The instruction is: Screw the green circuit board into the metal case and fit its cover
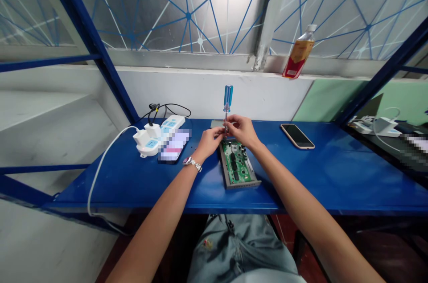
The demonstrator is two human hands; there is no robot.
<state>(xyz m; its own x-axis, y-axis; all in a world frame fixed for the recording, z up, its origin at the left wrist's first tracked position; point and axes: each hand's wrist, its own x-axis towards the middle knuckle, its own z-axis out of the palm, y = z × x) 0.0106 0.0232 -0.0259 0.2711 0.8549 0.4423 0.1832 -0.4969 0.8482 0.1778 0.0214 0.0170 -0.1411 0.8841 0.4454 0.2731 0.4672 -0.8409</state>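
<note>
A screwdriver (228, 101) with a clear blue handle stands upright over the far end of a green circuit board (236, 165) that lies in a grey metal case (246, 182) on the blue table (334, 176). My right hand (242, 129) is closed round the screwdriver's metal shaft. My left hand (210, 139), with a watch on its wrist, pinches the shaft low down near the tip, right at the board's far edge.
A white power strip (160, 133) with plugs and a white cable lies at the left, beside a blurred flat object (174, 145). A phone (297, 135) lies face up at the right. A bottle (298, 53) stands on the window ledge. Blue frame posts flank the table.
</note>
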